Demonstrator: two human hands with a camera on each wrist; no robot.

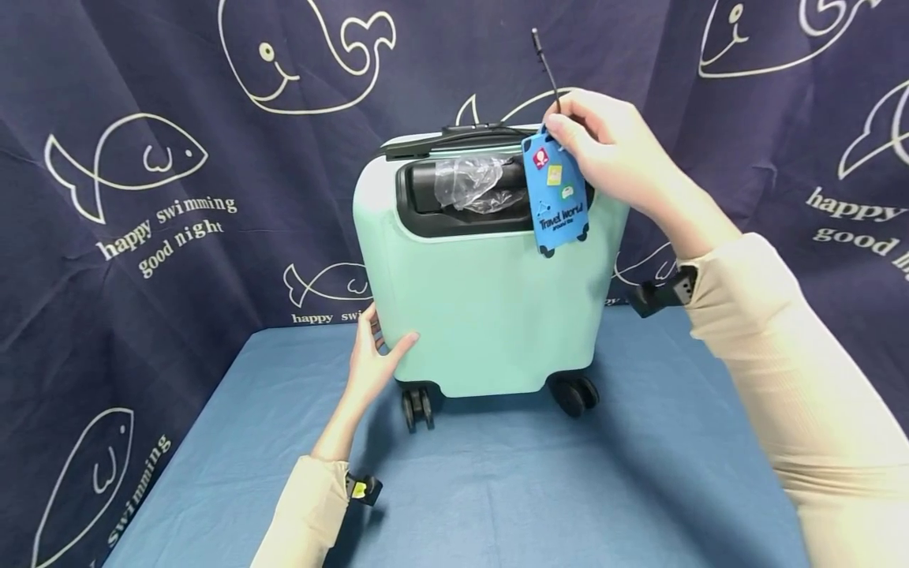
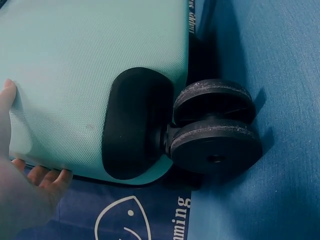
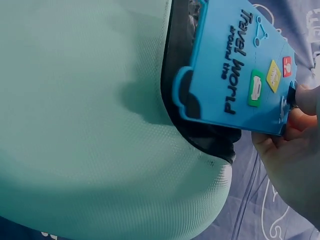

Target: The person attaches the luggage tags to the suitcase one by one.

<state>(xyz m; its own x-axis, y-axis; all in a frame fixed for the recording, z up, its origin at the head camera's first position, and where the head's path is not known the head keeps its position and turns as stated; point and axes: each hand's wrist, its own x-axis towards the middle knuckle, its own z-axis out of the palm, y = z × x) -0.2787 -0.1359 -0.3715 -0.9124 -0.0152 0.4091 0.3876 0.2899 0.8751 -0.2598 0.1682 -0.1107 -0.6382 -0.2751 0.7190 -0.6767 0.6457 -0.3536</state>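
Currently, a mint suitcase (image 1: 497, 308) is standing on the counter (image 1: 533, 489).
Head: the right grip (image 1: 607, 146) is closely pinching a blue tag (image 1: 557, 193). Left wrist: the spread left grip (image 2: 25, 192) is holding the suitcase. Right wrist: the tag is overlapping it.

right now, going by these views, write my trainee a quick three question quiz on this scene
1. Which hand holds the blue rectangular luggage tag?
2. The left hand touches which part of the mint-green hard-shell suitcase: a) top edge, b) lower side edge, c) front centre?
3. True or false: the suitcase lies flat on its front.

Key: 1. The right hand. 2. b. 3. False; it stands upright, black double wheels downward.
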